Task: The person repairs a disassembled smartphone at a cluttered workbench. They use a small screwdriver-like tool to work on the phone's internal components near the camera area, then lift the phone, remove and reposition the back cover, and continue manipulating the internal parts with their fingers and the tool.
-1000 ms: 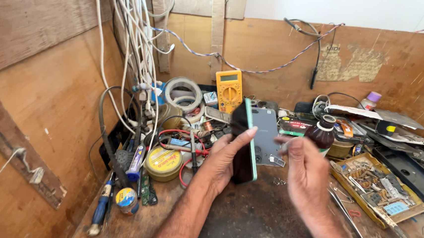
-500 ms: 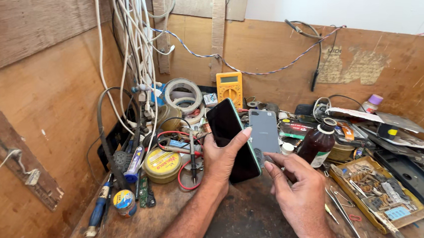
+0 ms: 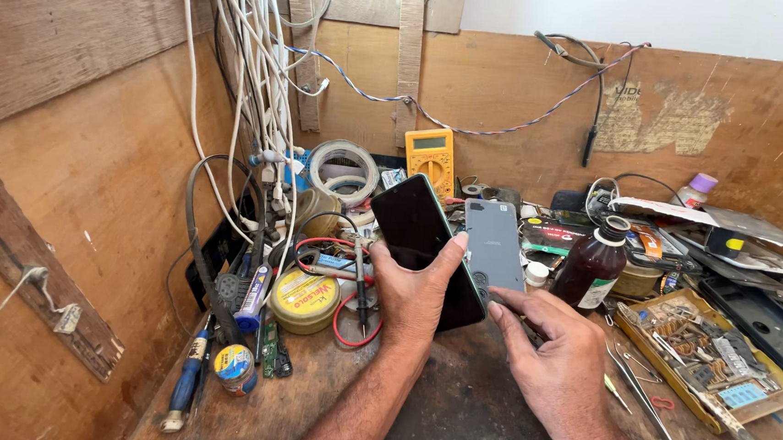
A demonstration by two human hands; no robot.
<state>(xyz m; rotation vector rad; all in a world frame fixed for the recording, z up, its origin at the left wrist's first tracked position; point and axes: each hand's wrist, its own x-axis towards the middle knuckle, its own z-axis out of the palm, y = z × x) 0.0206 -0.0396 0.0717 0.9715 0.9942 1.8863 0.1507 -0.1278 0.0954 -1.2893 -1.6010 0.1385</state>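
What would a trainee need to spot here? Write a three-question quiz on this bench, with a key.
1. True or false: the left hand holds the phone screen panel with its dark glass facing the camera.
2. Which thing stands just right of the grey back cover? A) brown bottle B) blue kettle C) glass jar
3. Fill in: the yellow multimeter stands against the ____ wall at the back.

Key
1. True; thumb and fingers grip its lower edge.
2. A, the brown bottle with a white cap. The right hand touches the cover's lower edge.
3. Wooden.
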